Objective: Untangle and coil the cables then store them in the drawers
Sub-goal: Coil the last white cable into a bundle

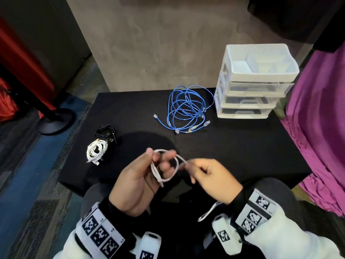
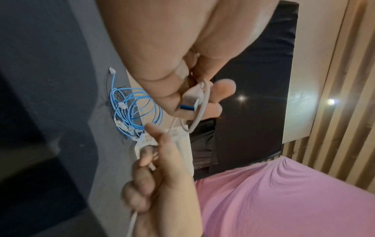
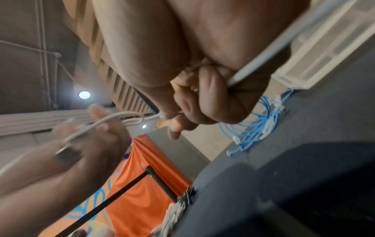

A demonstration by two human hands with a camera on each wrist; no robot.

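Holding one white cable (image 1: 166, 166); two hands (image 1: 139, 181), three drawers (image 1: 250, 101).

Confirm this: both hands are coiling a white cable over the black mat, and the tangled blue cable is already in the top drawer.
One error: the blue cable lies tangled on the black mat, left of the drawers; the head view shows it. The left hand and right hand do hold the white cable.

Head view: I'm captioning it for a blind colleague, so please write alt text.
Two hands coil a white cable over a black mat: left hand holds the loops, right hand pinches the strand. Beyond lie tangled blue cables, two small bundles, and a plastic drawer unit.
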